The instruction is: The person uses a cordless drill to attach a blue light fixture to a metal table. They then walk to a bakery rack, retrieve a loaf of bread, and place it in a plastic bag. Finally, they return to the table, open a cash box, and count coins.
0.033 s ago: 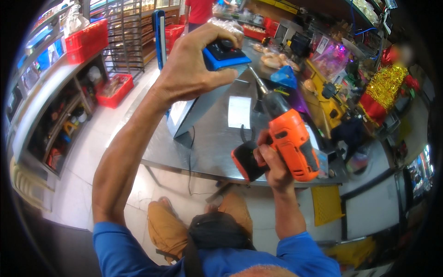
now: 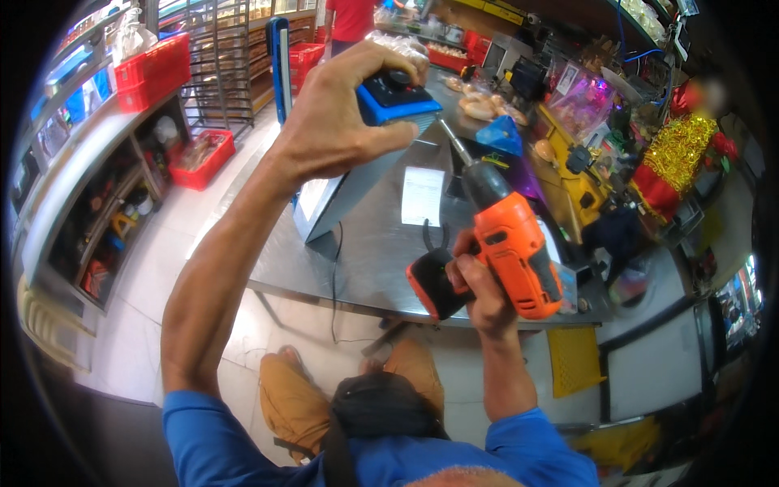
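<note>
My left hand (image 2: 341, 109) grips the top end of a long silver appliance (image 2: 329, 203) standing upright on a metal table (image 2: 365, 268). That top end is a blue cap (image 2: 422, 107) with a black panel and knob, and the fingers wrap over it. In my right hand (image 2: 483, 296) is an orange and black cordless drill (image 2: 515, 252), held by its handle. The drill's long bit points up and left, its tip close beside the blue cap; whether it touches I cannot tell. A thin cord (image 2: 335, 280) hangs from the appliance past the table edge.
A white paper (image 2: 423, 195) and dark curved handles (image 2: 436, 235) lie near the drill. Bagged buns (image 2: 487, 104) and a cluttered shelf (image 2: 596, 178) stand right. Red crates (image 2: 154, 75), a rack (image 2: 223, 73) and a person in red (image 2: 350, 20) are behind left.
</note>
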Demonstrator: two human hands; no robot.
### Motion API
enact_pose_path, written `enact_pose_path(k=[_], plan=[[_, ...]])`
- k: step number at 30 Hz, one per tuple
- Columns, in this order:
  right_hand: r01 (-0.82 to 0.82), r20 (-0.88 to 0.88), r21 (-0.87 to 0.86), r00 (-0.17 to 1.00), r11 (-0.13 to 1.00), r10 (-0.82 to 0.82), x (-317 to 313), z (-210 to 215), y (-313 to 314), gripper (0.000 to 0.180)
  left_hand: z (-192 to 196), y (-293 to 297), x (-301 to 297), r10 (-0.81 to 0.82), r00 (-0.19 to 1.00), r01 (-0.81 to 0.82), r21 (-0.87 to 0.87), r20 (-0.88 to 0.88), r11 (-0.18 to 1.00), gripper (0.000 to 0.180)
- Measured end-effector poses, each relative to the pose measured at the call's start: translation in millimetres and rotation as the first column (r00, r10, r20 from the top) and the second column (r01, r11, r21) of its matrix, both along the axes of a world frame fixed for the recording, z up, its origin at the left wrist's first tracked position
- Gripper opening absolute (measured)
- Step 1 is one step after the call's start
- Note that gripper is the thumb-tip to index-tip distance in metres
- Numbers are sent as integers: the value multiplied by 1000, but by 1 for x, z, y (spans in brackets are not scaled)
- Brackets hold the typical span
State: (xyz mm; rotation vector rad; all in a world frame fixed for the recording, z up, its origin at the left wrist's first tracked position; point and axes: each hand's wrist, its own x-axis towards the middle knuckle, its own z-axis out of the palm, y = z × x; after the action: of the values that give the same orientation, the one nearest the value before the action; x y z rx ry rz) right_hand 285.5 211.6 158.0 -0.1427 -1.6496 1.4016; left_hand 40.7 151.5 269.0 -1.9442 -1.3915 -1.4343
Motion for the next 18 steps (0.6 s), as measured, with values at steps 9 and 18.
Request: enact_pose_path(k=[9,18], plan=[[-72,-38,19,997,997,73,6,2,-1,31,7,-11,3,-43,998,44,-29,50,999,51],[54,24,77,998,996,-56,21,-3,8,33,6,-7,12,-22,999,23,-24,30,999,52]])
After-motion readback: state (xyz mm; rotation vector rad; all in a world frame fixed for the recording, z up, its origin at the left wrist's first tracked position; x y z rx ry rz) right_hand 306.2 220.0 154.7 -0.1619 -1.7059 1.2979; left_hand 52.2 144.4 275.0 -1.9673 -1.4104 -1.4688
